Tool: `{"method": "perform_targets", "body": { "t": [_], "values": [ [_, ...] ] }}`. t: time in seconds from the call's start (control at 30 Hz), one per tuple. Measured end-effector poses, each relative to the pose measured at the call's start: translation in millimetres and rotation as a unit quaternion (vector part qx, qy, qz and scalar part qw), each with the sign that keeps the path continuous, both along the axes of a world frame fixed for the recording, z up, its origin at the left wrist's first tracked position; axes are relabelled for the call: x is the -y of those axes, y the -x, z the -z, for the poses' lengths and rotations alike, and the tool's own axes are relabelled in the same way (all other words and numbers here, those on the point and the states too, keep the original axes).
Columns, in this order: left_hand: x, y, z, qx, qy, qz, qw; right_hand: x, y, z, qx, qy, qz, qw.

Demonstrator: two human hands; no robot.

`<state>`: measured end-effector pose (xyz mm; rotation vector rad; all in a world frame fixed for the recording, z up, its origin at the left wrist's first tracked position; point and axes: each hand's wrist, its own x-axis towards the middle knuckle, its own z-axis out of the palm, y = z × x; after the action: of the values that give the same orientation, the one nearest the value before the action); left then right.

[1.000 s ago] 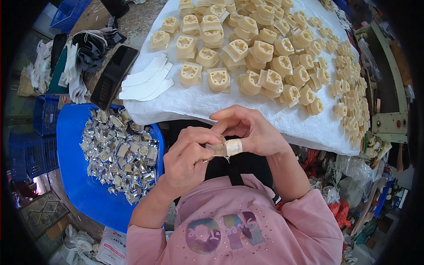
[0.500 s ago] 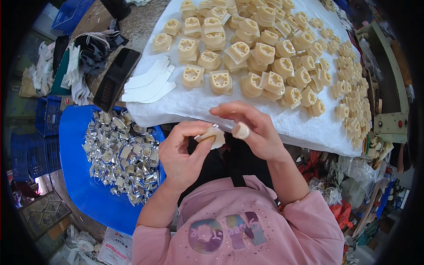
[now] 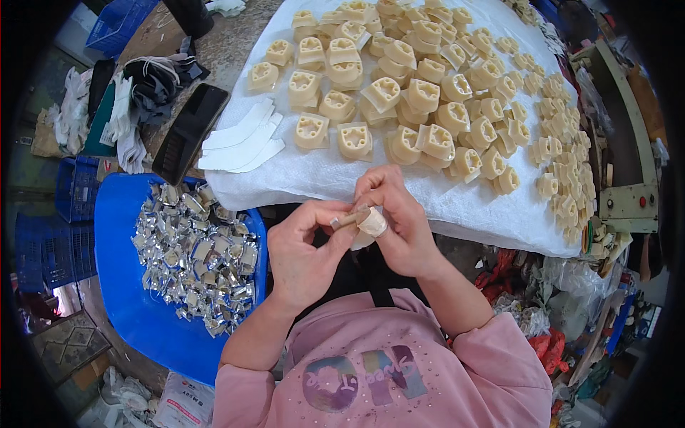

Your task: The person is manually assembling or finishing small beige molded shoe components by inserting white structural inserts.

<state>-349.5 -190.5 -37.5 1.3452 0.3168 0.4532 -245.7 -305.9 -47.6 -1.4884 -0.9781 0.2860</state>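
Note:
In front of my chest, both hands meet at a small cream piece [image 3: 362, 241] that had a shiny metallic edge half a second ago. My left hand [image 3: 305, 246] pinches it between thumb and fingers. My right hand [image 3: 401, 225] closes on it from the other side, its thumb wrapped in pale tape [image 3: 374, 222]. The fingers hide much of the piece, so its full shape cannot be made out. Beyond my hands, many cream moulded blocks [image 3: 355, 140] with hollowed tops lie on a white cloth [image 3: 300, 175], some stacked.
At left stands a blue tub [image 3: 128, 307] holding a heap of shiny metallic pieces [image 3: 207, 250]. White curved strips [image 3: 246, 143] lie on the cloth's left corner, beside a black tray [image 3: 191, 132]. Gloves [image 3: 123, 121] and blue crates [image 3: 57, 242] are farther left. Plastic bags [image 3: 581, 278] clutter the right.
My right hand has come in leftward, from apart with raised fingers to gripping the piece alongside my left hand. My left hand has shifted slightly right.

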Motion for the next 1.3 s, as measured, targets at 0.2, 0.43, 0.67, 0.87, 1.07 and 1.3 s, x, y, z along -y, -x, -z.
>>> {"method": "perform_targets", "body": {
  "t": [0.2, 0.43, 0.67, 0.87, 1.07, 1.3],
  "values": [
    [-10.5, 3.3, -8.4, 0.037, -0.265, -0.008, 0.963, 6.7, 1.5, -3.2, 0.006, -0.033, -0.003, 0.999],
    [-18.5, 0.7, -0.1, 0.131, -0.461, -0.035, 0.877, 13.9, -16.4, -9.7, -0.297, -0.036, -0.114, 0.948],
    [-17.6, 7.5, 6.5, 0.071, -0.097, 0.055, 0.991, 17.5, -23.9, -20.3, -0.021, 0.021, -0.074, 0.997],
    [-1.8, 1.7, 5.4, -0.017, 0.108, 0.189, 0.976, 12.5, 2.3, -1.5, -0.085, -0.029, -0.066, 0.994],
    [10.1, 3.1, 9.6, -0.011, 0.083, 0.132, 0.988, 7.0, 9.9, -3.4, -0.137, -0.033, -0.027, 0.99],
    [23.1, -3.1, 3.2, 0.035, -0.031, 0.078, 0.996, -2.5, 1.9, 1.9, -0.342, -0.018, -0.188, 0.921]
  ]
}}
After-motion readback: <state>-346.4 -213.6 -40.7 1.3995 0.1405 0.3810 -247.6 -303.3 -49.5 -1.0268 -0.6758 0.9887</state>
